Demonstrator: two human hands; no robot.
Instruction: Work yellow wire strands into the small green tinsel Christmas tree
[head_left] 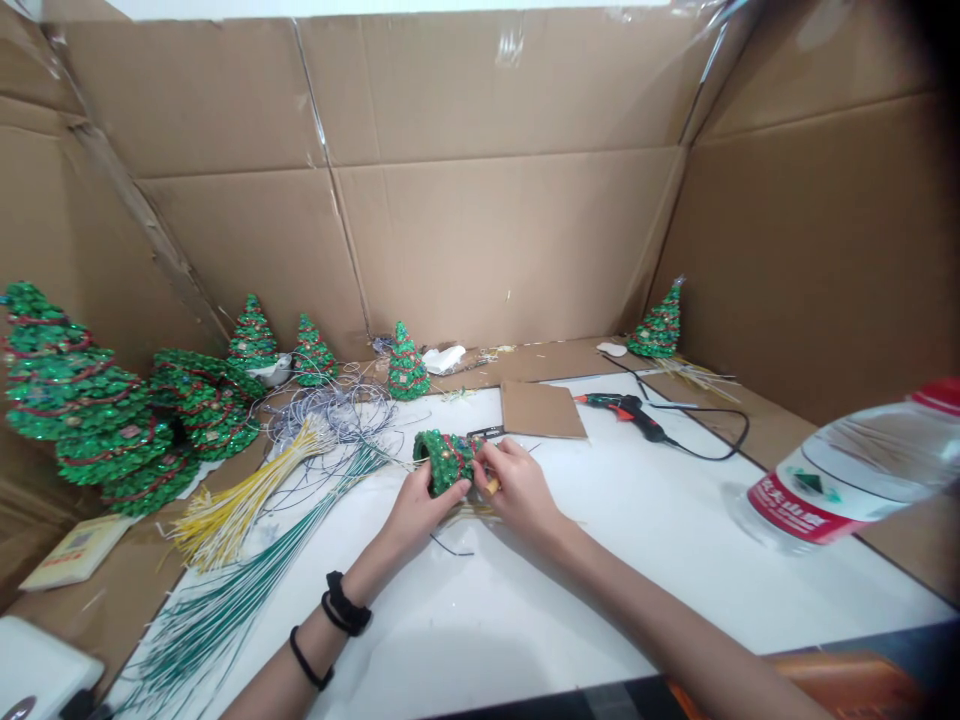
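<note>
A small green tree [448, 462] with red trim lies on its side above the white board, its open base facing left. Around that base my left hand [422, 503] is wrapped, thumb along the near side. My right hand [517, 483] is closed at the tree's other end, with a small yellow-orange piece [493, 486] showing between its fingers. Thin pale strands lie on the board beneath the hands, and a short dark wire lies just in front of them.
Green wires [262, 570], yellow wires [240, 490] and tangled purple wires [330, 405] spread at left. Decorated trees [82, 390] stand behind them. Behind my right hand are a cardboard square [541, 410] and a corded glue gun [634, 412]. A water bottle [847, 480] stands right.
</note>
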